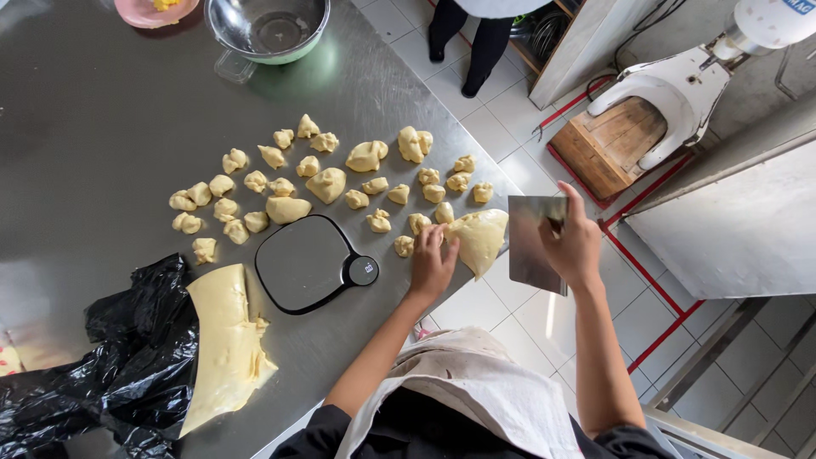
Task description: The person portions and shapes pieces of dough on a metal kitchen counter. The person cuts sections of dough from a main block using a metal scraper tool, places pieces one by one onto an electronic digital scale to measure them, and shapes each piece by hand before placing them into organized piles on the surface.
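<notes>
— Pale yellow, that dough lump (478, 238); soft and tacky by the look, best gathered from its thick end?

— Likely so. It lies just right of the black scale (304, 262), the left hand (432, 263) pressing flat, fingers spread. The right hand (574, 246) is closed round a steel scraper (534, 242). Beyond the scale lie small dough pieces (327, 183).

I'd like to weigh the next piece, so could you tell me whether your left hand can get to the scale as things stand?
Probably yes: the left hand rests on the dough lump right beside the scale, with only bare table between them.
</notes>
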